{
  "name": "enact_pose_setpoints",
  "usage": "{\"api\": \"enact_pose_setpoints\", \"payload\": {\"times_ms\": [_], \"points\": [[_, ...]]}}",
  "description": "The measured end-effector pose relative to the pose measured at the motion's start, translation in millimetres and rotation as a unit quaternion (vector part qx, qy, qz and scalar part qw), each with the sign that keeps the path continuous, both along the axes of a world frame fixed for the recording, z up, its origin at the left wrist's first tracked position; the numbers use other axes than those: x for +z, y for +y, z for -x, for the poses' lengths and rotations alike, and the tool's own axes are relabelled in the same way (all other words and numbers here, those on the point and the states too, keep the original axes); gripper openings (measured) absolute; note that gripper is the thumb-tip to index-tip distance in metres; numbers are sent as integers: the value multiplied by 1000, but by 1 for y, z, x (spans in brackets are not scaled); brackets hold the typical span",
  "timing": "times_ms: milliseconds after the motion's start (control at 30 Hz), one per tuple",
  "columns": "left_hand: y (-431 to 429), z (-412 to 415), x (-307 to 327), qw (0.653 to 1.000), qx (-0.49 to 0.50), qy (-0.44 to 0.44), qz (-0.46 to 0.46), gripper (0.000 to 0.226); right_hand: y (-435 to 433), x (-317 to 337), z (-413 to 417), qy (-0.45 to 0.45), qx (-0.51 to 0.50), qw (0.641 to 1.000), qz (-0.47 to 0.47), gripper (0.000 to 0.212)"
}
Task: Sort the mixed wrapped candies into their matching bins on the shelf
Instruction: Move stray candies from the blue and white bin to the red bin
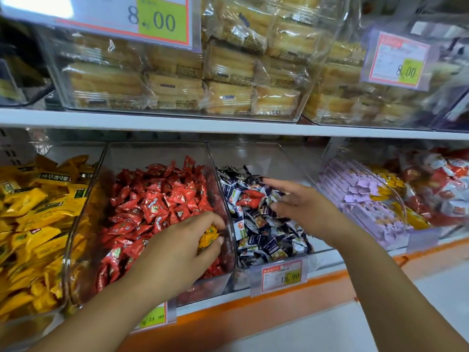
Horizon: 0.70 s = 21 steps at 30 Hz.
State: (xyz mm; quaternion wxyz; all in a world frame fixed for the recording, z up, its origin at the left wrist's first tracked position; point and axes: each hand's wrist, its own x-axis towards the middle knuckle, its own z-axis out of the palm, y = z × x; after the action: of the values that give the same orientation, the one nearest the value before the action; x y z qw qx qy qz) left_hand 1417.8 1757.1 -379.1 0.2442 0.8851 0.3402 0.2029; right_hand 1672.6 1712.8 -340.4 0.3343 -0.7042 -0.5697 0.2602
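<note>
My left hand [177, 252] is over the front of the clear bin of red candies [157, 199] and pinches a yellow wrapped candy [208, 237] between thumb and fingers. My right hand [299, 204] reaches into the neighbouring bin of dark blue and white candies [269, 240], fingers spread and loosely bent, holding nothing I can see. A stray red candy [250, 199] lies on top of the blue and white pile, just left of my right fingertips. The bin of yellow candies [38, 219] stands at the far left.
To the right are bins of lilac packets [360, 196] and red and white packets [441, 184]. The shelf above [228, 127] holds clear bins of wrapped pastries [182, 80]. Price tags [281, 274] hang on the orange shelf edge.
</note>
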Motion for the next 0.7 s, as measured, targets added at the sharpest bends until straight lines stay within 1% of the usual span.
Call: {"api": "enact_pose_setpoints", "payload": {"times_ms": [67, 133, 200, 267, 333, 433, 500, 600, 700], "points": [[0, -1, 0, 1000, 2, 0, -4, 14, -4, -3, -9, -2, -26, 999, -26, 43], [1, -1, -1, 1000, 3, 0, -6, 13, -5, -10, -16, -39, -49, 997, -54, 41], [2, -2, -2, 1000, 4, -2, -6, 11, -4, -13, -18, -60, -71, 992, -81, 34], [2, -3, -3, 1000, 6, -4, -4, 11, -1, -10, -13, -94, -74, 987, -106, 30], [2, -3, -3, 1000, 9, -9, -1, 11, 3, -9, 1, -152, -22, 982, -113, 33], [2, -2, -5, 1000, 9, -18, 4, 11, 14, -20, 19, -225, 67, 969, -72, 42], [2, -2, -5, 1000, 7, -20, 4, 12, 21, -26, 23, -252, 65, 963, -61, 37], [2, -2, -5, 1000, 3, -21, 2, 13, 22, -21, 22, -216, 38, 974, -61, 25], [3, -2, -5, 1000, -1, -16, 2, 13, 19, -13, 17, -168, -1, 984, -66, 19]]}}
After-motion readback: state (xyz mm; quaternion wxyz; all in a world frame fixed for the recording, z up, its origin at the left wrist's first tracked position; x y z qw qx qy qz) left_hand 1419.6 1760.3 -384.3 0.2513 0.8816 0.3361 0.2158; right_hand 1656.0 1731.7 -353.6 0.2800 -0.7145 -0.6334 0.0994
